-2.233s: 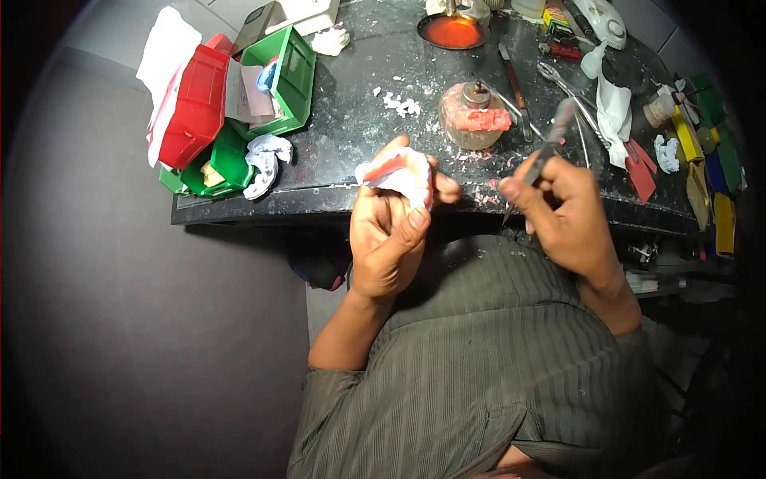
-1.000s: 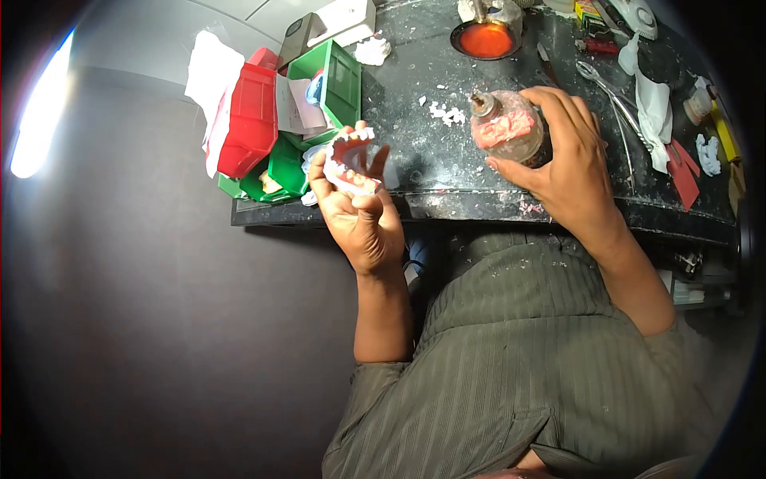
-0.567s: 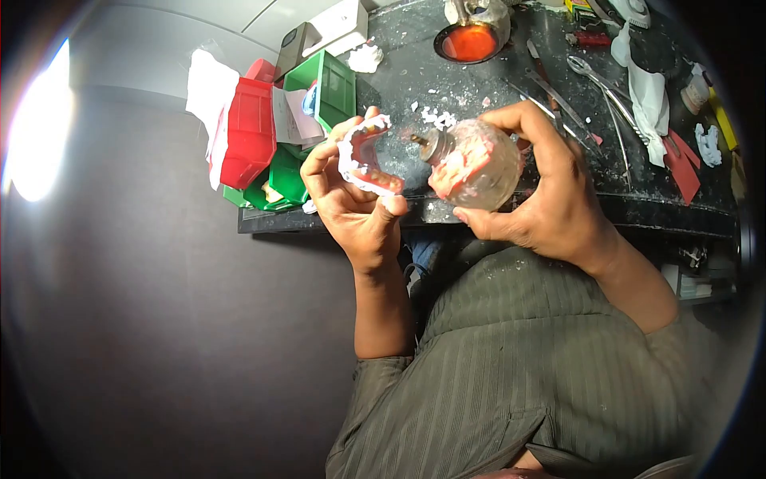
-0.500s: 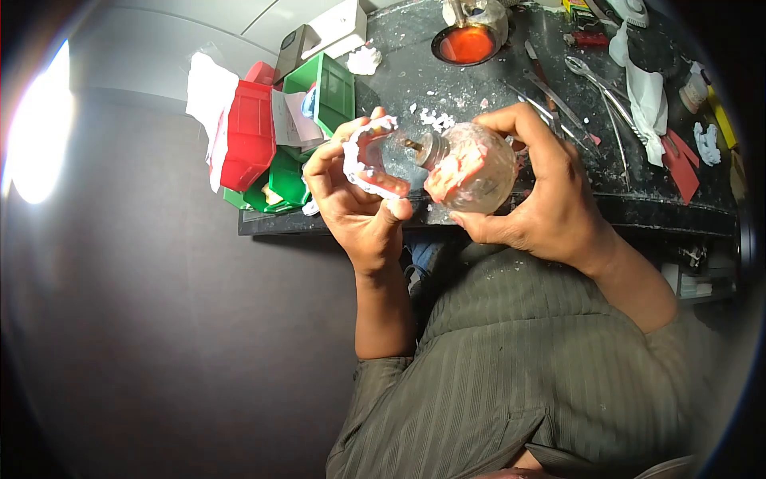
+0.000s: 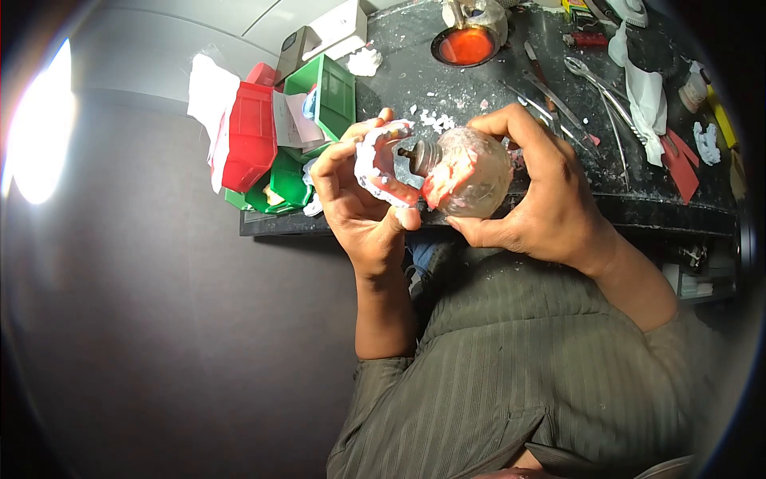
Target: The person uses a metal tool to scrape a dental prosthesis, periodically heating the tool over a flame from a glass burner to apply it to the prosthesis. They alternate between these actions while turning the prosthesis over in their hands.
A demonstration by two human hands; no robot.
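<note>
Between the fingers and thumb of my left hand (image 5: pixel 363 195) is a horseshoe-shaped dental piece (image 5: pixel 375 169), whitish outside with pink along its inner side. My right hand (image 5: pixel 546 188) grips a round glass burner (image 5: pixel 483 180) from its right side, tilted so its metal neck (image 5: pixel 424 157) points left at the dental piece. Pink wax-like material (image 5: pixel 453 177) coats part of the glass. The neck's tip is close to the opening of the horseshoe. No flame can be made out.
A pan of red liquid (image 5: pixel 467 46) stands at the back. Metal tools (image 5: pixel 602 84), white tissue (image 5: pixel 645 96) and red sheets (image 5: pixel 680 168) lie at right. Green (image 5: pixel 335 96) and red (image 5: pixel 246 132) bins stand at left. White crumbs (image 5: pixel 435 120) dot the dark table (image 5: pixel 399 80).
My left hand and the dental piece have shifted slightly right, closer to the burner, and the piece has turned a little. The burner has moved slightly left.
</note>
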